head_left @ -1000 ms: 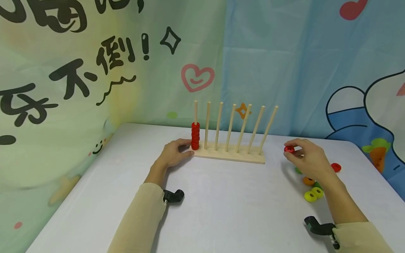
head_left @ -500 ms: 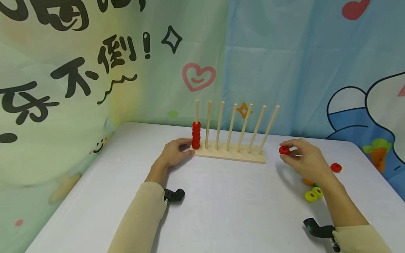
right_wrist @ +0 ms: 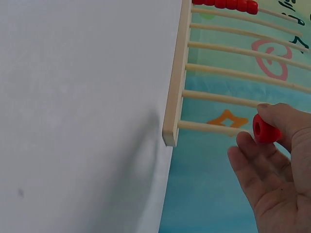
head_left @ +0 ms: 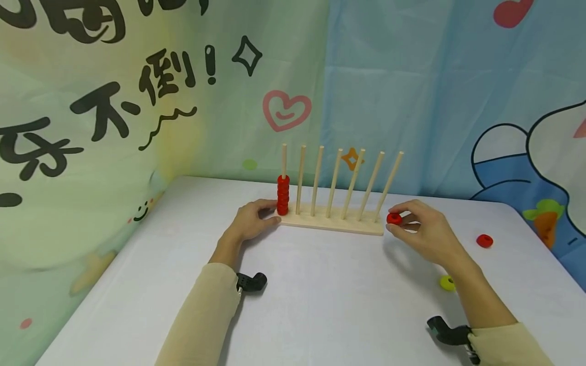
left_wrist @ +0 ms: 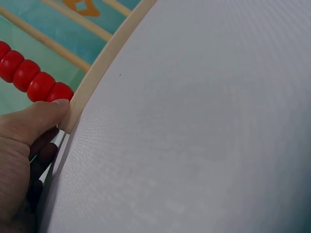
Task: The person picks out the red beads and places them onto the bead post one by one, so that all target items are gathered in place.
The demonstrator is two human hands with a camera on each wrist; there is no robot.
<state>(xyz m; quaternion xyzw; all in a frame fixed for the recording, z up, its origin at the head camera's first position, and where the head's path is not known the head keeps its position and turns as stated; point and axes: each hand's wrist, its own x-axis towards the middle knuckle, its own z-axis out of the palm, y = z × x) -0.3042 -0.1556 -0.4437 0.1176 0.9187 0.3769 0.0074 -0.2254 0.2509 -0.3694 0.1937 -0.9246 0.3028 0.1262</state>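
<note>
A wooden peg rack [head_left: 329, 223] has several upright pegs on a flat base. Red beads [head_left: 283, 196] are stacked on its leftmost peg, leaving the peg's top bare. My left hand [head_left: 251, 220] grips the left end of the base; in the left wrist view the thumb [left_wrist: 48, 112] lies on the base beside the lowest bead. My right hand [head_left: 426, 231] pinches one red bead [right_wrist: 265, 131] between thumb and fingers. That bead is just right of the rack, above the table, its hole showing in the right wrist view. The other pegs carry no beads.
On the white table [head_left: 329, 305], a loose red bead [head_left: 485, 241] lies right of my right hand. A yellow bead [head_left: 447, 283] shows beside the right forearm, which may hide other beads. A printed cloth [head_left: 389, 91] hangs behind the table.
My right hand has moved left toward the rack with the red bead. Its arm now covers the orange, green and one yellow bead seen earlier. The left hand stays on the base.
</note>
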